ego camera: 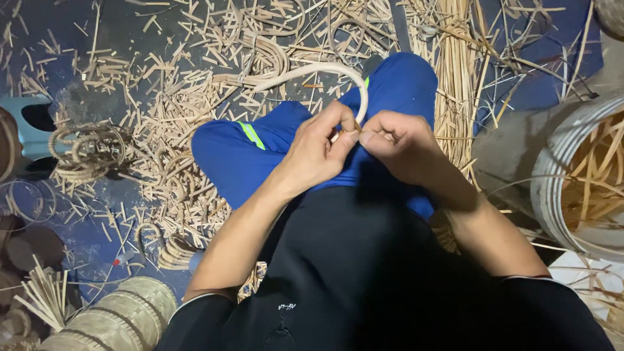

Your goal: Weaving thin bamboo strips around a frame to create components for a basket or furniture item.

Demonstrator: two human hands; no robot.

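Note:
A pale rattan cane (pixel 322 69) curves in an arc over my blue-trousered knees (pixel 260 146). My left hand (pixel 318 149) pinches its near end between thumb and fingers. My right hand (pixel 400 146) meets the left at the same spot, fingers curled around the cane's end. The cane's end itself is hidden between my fingertips. Both hands sit close together above my lap.
Cut rattan scraps (pixel 188 97) litter the dark floor. Coiled rattan rings (pixel 91 153) lie at the left, woven baskets (pixel 123 318) at the lower left, a bundle of long strips (pixel 455 71) at the top right, and a large round basket frame (pixel 572 175) at the right.

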